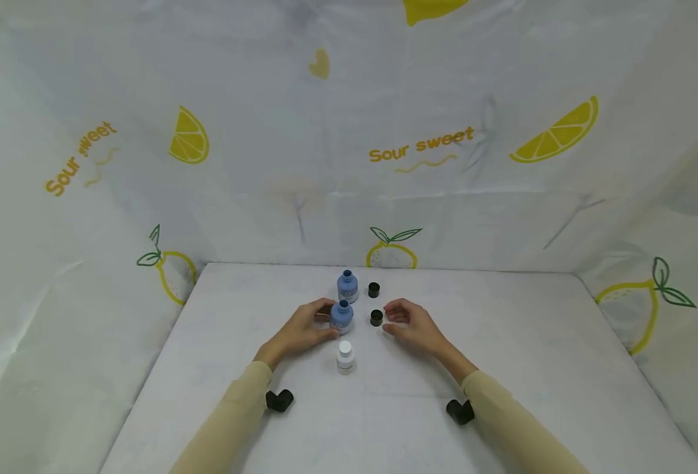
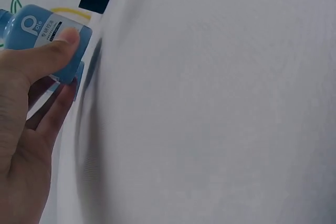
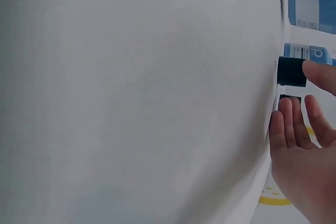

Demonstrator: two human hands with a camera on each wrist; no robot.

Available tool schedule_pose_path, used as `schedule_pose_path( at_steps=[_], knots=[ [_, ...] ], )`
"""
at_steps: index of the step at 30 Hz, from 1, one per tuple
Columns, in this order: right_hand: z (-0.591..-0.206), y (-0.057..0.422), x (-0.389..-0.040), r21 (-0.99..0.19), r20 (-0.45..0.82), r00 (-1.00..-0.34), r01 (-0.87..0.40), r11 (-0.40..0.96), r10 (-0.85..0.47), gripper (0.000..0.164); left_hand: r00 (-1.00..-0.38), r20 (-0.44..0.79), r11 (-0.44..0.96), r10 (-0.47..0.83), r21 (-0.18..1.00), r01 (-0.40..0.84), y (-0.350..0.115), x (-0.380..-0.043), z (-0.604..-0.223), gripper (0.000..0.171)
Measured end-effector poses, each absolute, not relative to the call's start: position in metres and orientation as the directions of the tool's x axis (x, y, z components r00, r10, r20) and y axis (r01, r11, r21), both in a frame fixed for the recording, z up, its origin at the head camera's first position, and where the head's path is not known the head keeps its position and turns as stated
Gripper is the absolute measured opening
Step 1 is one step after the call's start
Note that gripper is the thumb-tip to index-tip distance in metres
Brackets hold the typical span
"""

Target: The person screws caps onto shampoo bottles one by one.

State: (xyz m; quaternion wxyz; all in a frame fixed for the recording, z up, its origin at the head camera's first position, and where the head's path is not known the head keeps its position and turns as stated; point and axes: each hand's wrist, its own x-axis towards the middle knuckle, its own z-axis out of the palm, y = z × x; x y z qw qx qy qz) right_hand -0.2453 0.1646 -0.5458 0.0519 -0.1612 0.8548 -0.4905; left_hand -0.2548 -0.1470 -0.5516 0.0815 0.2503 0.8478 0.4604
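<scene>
Thumb and fingers of the left hand grip the blue bottle, upright and uncapped. Right hand is loose, fingers bent, beside the near cap, itself right of the blue bottle; holds nothing, contact unclear. Second bottle, also blue, stands uncapped behind the blue bottle; far cap is behind it and to the right. White bottle stands in front of it, cap on.

My read: uncapping the blue pair looks done; white one is still closed, neither black cap on a neck. Blue bodies look like smooth plastic: round shoulders, narrow necks, pale printed labels. Caps are short black cylinders. White bottle looks slimmer. Table is white, faintly creased.
</scene>
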Motion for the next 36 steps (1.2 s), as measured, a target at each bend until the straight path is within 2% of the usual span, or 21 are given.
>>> schedule_pose_path(
  at_steps=[9,23,36],
  knots=[
    [-0.546,0.154,-0.256,-0.821,0.029,-0.938,-0.219,0.527,-0.344,0.041,-0.857,0.129,0.458,0.500,0.800,0.387,-0.155,-0.254,-0.540,0.058],
    [-0.537,0.146,-0.254,-0.791,0.003,-0.947,-0.198,0.579,-0.320,0.034,-0.844,0.182,0.464,0.505,0.767,0.443,-0.158,-0.251,-0.534,0.057],
    [-0.497,0.142,-0.251,-0.815,0.159,-0.900,-0.352,0.461,-0.406,0.035,-0.819,0.207,0.483,0.536,0.721,0.498,-0.160,-0.251,-0.530,0.055]
  ],
)
